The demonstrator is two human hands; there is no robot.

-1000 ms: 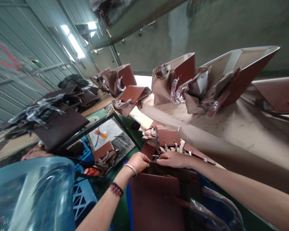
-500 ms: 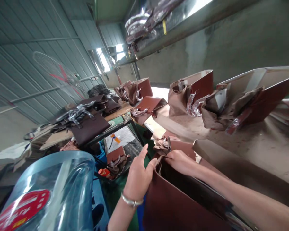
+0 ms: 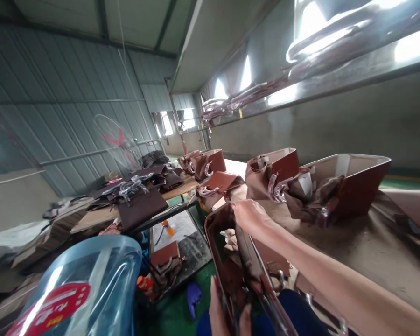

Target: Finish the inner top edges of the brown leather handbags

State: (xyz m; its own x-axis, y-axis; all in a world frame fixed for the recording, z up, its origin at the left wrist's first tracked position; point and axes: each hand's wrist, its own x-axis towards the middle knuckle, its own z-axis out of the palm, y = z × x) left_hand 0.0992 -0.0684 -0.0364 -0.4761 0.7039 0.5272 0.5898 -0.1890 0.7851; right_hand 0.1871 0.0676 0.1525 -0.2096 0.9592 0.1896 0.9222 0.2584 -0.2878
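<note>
A brown leather handbag (image 3: 245, 247) is tilted up in front of me, its mouth spread and its dark inside showing. My right hand (image 3: 248, 215) is closed on the far end of its upper edge. Low in the view, my left hand (image 3: 220, 310) grips the near side, fingers outside and thumb at the inner wall. The bag's lower part runs out of view. Just beyond my right hand lies a reddish-brown handbag (image 3: 222, 181) with plastic-wrapped handles.
A large blue water bottle (image 3: 101, 275) stands at the left. More brown bags (image 3: 357, 191) rest on the worktable (image 3: 381, 247) at the right. A low side table (image 3: 194, 252) holds an orange bottle (image 3: 168, 227). Dark bags (image 3: 140, 207) are piled behind. A shelf (image 3: 301, 100) hangs above.
The bag has been tipped up and its mouth widened. My left hand has gone from open beside the rim to gripping the near side, lower down. The camera view has tilted upward.
</note>
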